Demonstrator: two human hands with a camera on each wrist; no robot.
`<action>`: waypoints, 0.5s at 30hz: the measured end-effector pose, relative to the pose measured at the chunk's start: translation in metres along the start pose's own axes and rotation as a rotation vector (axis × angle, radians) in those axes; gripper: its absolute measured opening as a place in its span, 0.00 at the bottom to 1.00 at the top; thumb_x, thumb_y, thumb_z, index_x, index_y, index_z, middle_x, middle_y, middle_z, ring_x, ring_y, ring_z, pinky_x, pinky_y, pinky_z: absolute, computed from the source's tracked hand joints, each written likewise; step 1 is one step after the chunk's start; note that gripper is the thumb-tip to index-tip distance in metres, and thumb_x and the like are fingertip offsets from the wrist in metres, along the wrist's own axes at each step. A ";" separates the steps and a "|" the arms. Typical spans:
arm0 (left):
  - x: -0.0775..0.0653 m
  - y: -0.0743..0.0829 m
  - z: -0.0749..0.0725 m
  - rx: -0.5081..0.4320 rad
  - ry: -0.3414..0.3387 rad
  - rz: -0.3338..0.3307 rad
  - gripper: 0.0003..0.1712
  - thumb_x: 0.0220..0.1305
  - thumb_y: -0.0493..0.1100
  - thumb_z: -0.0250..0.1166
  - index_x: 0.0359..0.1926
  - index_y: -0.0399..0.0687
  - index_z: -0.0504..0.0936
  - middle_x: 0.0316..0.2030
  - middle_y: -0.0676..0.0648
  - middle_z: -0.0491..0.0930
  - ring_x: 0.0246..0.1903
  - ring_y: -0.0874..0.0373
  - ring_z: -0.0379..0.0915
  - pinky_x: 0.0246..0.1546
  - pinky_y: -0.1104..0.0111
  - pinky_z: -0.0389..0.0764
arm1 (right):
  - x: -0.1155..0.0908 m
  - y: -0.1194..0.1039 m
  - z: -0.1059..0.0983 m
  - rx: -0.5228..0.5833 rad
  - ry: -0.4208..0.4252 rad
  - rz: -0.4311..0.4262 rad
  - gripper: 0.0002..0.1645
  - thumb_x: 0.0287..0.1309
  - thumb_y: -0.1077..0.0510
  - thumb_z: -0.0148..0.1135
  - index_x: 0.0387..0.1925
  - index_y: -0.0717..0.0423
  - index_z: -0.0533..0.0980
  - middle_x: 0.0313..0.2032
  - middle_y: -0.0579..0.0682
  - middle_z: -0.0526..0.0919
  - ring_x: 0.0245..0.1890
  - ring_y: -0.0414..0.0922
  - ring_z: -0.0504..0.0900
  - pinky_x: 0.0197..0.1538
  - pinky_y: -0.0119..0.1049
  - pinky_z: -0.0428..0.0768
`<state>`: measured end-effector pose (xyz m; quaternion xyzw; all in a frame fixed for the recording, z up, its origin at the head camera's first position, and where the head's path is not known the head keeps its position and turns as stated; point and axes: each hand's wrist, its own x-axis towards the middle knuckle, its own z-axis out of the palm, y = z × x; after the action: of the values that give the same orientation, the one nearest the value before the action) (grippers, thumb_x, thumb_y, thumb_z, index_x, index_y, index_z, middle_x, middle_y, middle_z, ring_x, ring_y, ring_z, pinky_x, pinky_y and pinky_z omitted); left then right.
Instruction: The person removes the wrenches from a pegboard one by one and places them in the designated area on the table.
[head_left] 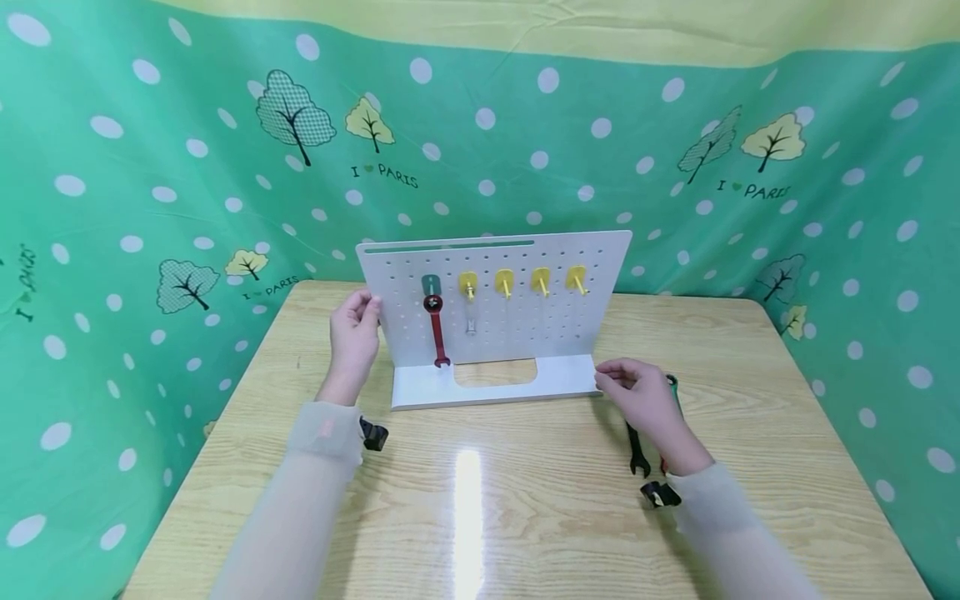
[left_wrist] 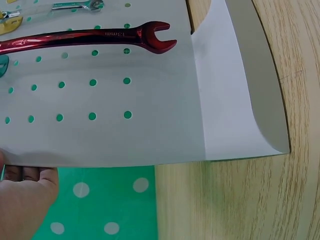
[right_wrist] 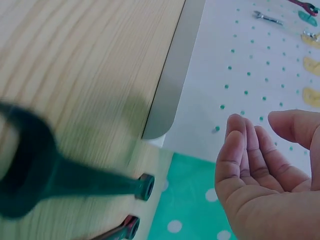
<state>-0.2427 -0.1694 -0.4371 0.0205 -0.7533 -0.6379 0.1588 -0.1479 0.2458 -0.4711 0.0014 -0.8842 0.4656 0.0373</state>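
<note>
A white pegboard (head_left: 401, 321) stands on the table, leaning back from its flat base. My left hand (head_left: 354, 342) grips its left edge, thumb in front and fingers behind, as the left wrist view shows too. Beside the base's right front corner is my right hand (head_left: 645, 398); in the right wrist view its thumb and bent fingers are apart, with nothing between them. A red combination wrench (head_left: 437, 333) hangs from the green hook (head_left: 431, 284). On the leftmost yellow hook (head_left: 468, 282) hangs a small silver wrench (head_left: 471, 321).
Three more yellow hooks (head_left: 505, 282) line the board to the right. Under my right forearm lie a dark wrench (head_left: 637, 454) and a red-tinted wrench (right_wrist: 127, 229), partly hidden. A green dotted cloth (head_left: 487, 167) hangs behind and beside the wooden table (head_left: 562, 508).
</note>
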 end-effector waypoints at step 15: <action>0.000 -0.001 0.000 0.006 0.006 -0.003 0.15 0.79 0.42 0.56 0.49 0.31 0.80 0.35 0.37 0.78 0.31 0.54 0.69 0.35 0.70 0.74 | 0.009 -0.018 0.021 0.125 -0.064 -0.021 0.14 0.67 0.58 0.68 0.49 0.64 0.83 0.41 0.53 0.87 0.43 0.47 0.84 0.45 0.30 0.81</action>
<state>-0.2427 -0.1695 -0.4377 0.0240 -0.7546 -0.6359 0.1601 -0.1573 0.2184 -0.4671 0.0279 -0.8540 0.5194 0.0139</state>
